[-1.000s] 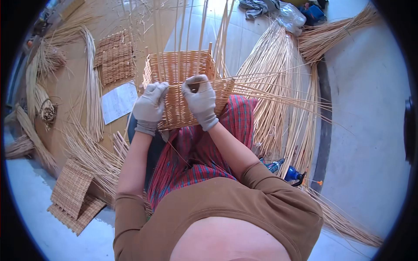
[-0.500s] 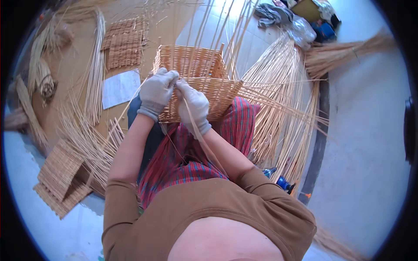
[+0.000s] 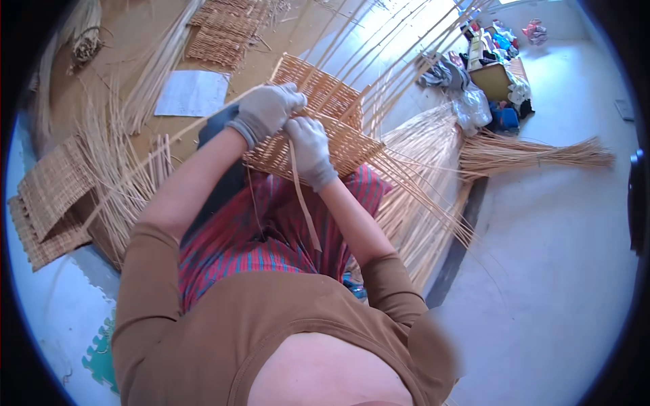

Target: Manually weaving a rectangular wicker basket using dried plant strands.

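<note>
Located on the lap [image 3: 223, 227]: 1 topless woven basket [image 3: 349, 145], tilted, inner weave partly visible, long stakes [image 3: 399, 68] extending past it. Left hand [image 3: 272, 108], gloved: bunched at the near rim; contact point hidden, cannot tell what is pinched. Right hand [image 3: 310, 145], gloved: curled against the near wall, 1 flat strip [image 3: 300, 193] hanging below; cannot tell if pinched. In the background: 1 olive box [image 3: 489, 88], heaped with mixed items [image 3: 502, 40], beside 1 clear plastic bag [image 3: 472, 111].

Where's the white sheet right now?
In the head view, the white sheet lies at upper left, left of the left hand and just below a brown woven panel.
</note>
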`<control>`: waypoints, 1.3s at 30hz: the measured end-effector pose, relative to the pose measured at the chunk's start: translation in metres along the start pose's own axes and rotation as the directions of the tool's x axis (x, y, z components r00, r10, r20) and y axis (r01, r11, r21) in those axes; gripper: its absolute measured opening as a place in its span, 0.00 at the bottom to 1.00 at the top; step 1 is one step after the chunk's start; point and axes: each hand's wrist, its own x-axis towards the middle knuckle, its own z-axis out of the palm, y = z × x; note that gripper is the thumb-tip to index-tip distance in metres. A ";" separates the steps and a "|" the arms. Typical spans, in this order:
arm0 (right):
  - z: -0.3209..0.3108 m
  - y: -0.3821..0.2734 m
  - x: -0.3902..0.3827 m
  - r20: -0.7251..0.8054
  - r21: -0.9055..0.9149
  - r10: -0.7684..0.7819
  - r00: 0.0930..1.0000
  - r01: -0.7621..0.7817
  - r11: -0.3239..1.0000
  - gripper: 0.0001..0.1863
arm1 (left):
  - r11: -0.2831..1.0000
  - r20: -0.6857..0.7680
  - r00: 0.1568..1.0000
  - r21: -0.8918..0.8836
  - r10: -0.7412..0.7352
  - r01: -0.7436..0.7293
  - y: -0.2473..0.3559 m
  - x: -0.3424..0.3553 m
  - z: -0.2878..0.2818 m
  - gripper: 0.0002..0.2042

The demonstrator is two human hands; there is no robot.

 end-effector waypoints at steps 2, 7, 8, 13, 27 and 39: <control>-0.001 -0.004 0.004 0.201 -0.042 -0.102 0.974 0.112 0.993 0.14 | 0.997 0.052 0.995 -0.021 0.080 -0.079 -0.004 0.003 -0.003 0.07; 0.006 -0.029 -0.013 0.193 0.103 -0.092 0.977 0.073 0.992 0.11 | 0.991 -0.050 0.997 0.123 0.054 -0.047 0.011 0.005 -0.004 0.06; 0.010 -0.037 -0.021 0.189 0.167 -0.095 0.977 0.064 0.984 0.10 | 0.989 -0.057 0.998 0.151 0.000 0.008 0.017 0.003 -0.001 0.05; 0.028 -0.075 -0.067 0.116 0.762 0.449 0.886 -0.369 0.532 0.08 | 0.975 -0.003 0.987 0.157 -0.160 0.159 0.033 -0.007 0.012 0.19; 0.059 -0.204 -0.069 0.876 0.348 0.032 0.480 -0.677 0.648 0.16 | 0.222 -0.180 0.238 -0.961 -0.954 0.166 -0.007 -0.341 0.015 0.10; 0.076 -0.220 -0.071 0.874 0.297 0.185 0.449 -0.796 0.527 0.13 | -0.131 -0.031 -0.189 -0.609 -0.981 0.782 -0.023 -0.595 0.183 0.13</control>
